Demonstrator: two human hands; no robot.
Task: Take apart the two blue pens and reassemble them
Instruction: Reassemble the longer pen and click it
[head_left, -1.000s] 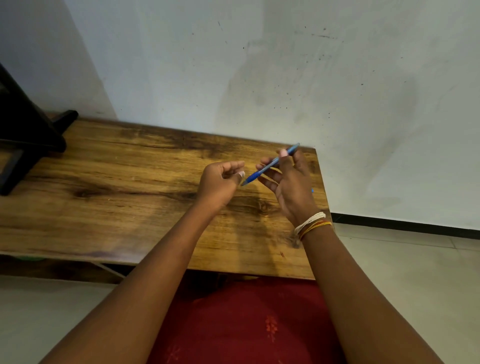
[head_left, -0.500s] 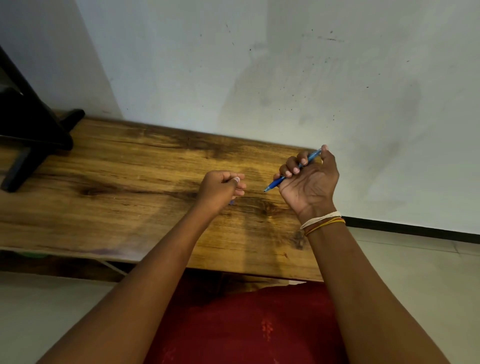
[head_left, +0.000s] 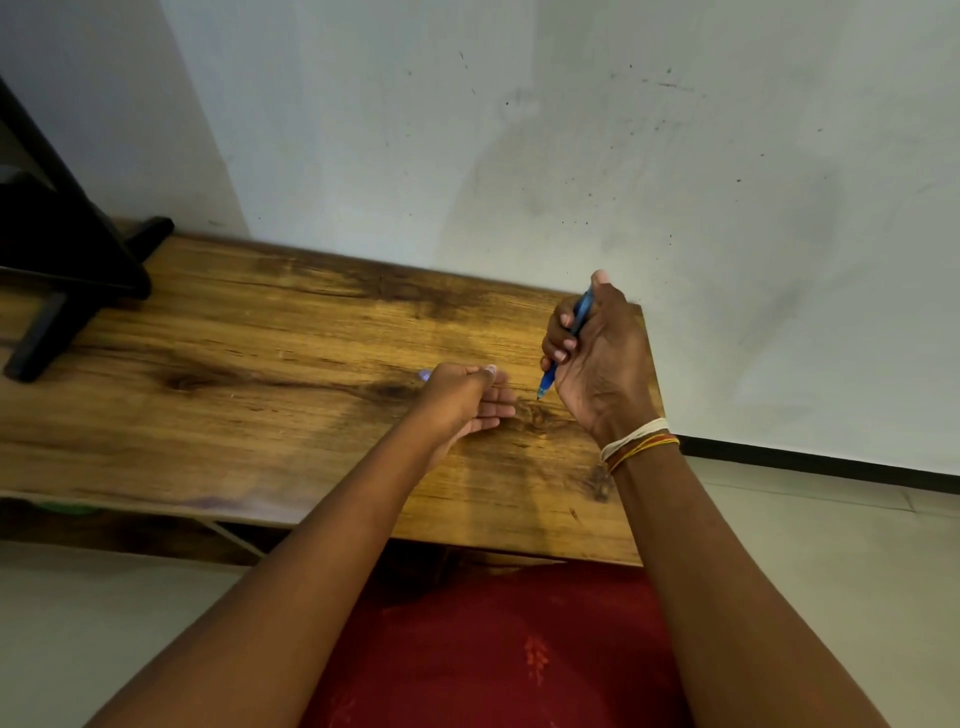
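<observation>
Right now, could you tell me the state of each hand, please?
Left hand: open, fingers extended, holding nothing visible.
Right hand: closed around a blue pen.

We look down on a wooden tabletop (head_left: 218, 364) with dark grain streaks, its far edge set against a pale wall (head_left: 571, 156) flecked with small dark marks and smudges. At the far left a black stand (head_left: 62, 270) rests on the wood. Pale floor (head_left: 831, 545) lies to the right under a dark skirting strip (head_left: 831, 462), and red cloth (head_left: 493, 649) fills the near middle.
</observation>
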